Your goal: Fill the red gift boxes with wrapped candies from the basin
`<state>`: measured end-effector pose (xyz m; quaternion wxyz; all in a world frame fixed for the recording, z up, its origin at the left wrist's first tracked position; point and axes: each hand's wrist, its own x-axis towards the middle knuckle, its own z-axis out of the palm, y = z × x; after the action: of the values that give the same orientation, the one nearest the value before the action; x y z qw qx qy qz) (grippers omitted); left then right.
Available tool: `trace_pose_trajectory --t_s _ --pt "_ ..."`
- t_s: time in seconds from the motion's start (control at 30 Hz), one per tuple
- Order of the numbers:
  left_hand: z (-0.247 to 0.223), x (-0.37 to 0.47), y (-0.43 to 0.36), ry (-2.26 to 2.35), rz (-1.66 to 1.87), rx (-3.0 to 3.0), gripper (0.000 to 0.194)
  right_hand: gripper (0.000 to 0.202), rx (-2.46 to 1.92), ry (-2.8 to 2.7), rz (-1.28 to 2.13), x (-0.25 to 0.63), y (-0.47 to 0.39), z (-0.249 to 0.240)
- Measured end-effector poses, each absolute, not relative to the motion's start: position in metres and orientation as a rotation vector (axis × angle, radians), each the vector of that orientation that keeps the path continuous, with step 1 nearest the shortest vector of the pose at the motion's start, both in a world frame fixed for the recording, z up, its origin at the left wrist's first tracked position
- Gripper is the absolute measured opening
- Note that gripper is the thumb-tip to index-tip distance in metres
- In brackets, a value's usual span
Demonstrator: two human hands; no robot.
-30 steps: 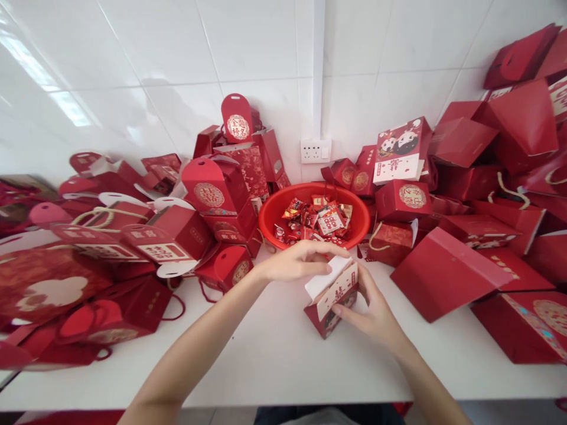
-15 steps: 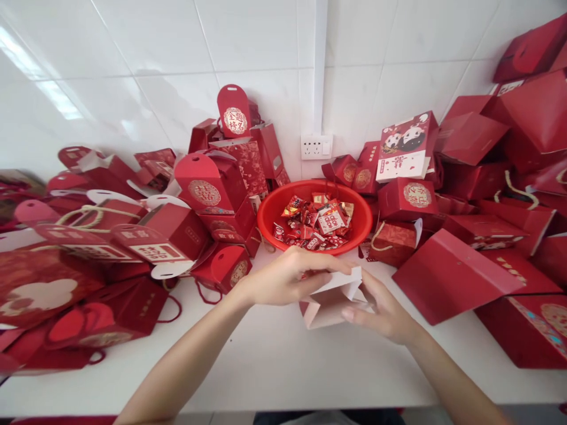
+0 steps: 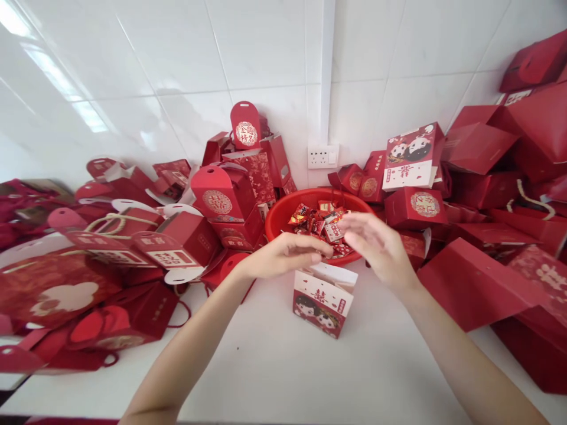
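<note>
A small red and white gift box (image 3: 319, 304) with a cartoon couple on its front stands upright on the white table, its top open. Just above its left rim, my left hand (image 3: 281, 255) hovers with thumb and fingers apart, holding nothing; whether a fingertip touches the rim I cannot tell. My right hand (image 3: 376, 245) is raised at the right front of the red plastic basin (image 3: 275, 219), its fingers stretched out and nothing visible in them. Small wrapped sweets (image 3: 316, 224), mostly red, lie in the basin, partly hidden behind my hands.
Red gift boxes (image 3: 172, 242) with handles are heaped on the left, and others are stacked (image 3: 254, 177) behind them. More boxes (image 3: 478, 277) pile up on the right. A wall socket (image 3: 322, 156) sits on the tiled wall behind the basin.
The box, tilted between both hands before, now stands upright on the table with its printed front towards me. My right hand has let go and risen towards the basin.
</note>
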<state>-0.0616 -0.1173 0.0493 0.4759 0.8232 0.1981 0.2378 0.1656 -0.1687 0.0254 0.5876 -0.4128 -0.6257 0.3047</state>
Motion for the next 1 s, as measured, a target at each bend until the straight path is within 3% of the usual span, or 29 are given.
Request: trace_pose_trajectory --t_s 0.2,0.33,0.47,0.67,0.87,1.0 --pt "0.034 -0.053 -0.052 0.84 0.955 2.044 0.026 0.025 -1.092 -1.181 0.629 0.174 -0.086 0.024" --pt "0.022 -0.038 -0.01 1.102 0.788 2.277 0.044 0.03 -1.172 -1.161 0.637 0.175 -0.047 0.0" --pt "0.018 -0.021 0.018 1.078 0.619 2.381 0.061 0.047 -1.25 -1.183 0.652 0.176 -0.033 -0.021" --pt "0.008 -0.011 0.048 1.04 0.595 2.24 0.01 0.06 -1.272 -1.169 0.713 0.181 -0.036 -0.031" --pt "0.006 -0.007 0.047 0.903 0.913 1.992 0.046 0.052 -1.211 -1.137 0.898 0.184 -0.037 -0.025" --pt "0.009 0.004 0.04 0.826 0.985 1.906 0.059 0.051 -1.156 -1.17 1.004 0.179 -0.041 -0.022"
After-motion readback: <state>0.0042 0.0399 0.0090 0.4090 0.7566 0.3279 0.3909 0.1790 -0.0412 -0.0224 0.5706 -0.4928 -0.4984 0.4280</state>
